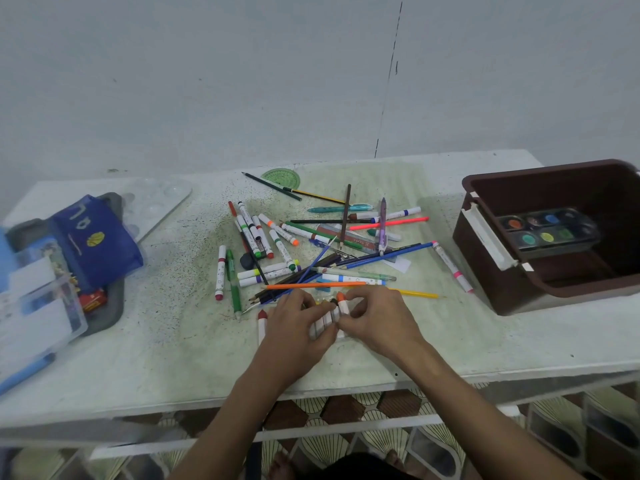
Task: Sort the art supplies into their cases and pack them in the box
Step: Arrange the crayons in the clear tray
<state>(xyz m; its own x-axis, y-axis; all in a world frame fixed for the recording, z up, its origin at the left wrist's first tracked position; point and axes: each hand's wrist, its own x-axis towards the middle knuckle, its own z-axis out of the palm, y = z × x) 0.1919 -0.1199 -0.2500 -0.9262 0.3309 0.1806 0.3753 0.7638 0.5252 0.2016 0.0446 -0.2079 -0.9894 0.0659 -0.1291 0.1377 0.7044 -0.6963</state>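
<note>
Hidden or unclear items first. From my remote view, the lower ends of the row of markers [327, 318] are covered by both hands, and I cannot tell whether a clear sleeve lies under them. The stacked cases [41, 299] at the left edge are blurred and cut off by the frame; a blue pouch [98, 244] rests on a grey tray [116, 306] beside them.

Left hand [294, 323]: grip curled over the left side of the marker row, fingers pressing on the white barrels. Right hand [375, 318]: grip pinching the orange-capped marker [342, 303] at the right end of the row, thumb and fingertips closed round its barrel. The row lies directly between the two hands, at the near edge of the loose pile [311, 244] of markers, pencils and pens on the surface [173, 341]. A red-capped marker [262, 323] lies just left of the left hand.

The brown box [554, 244] stands at the right, well apart from both hands, with a watercolour palette [547, 230] inside.
</note>
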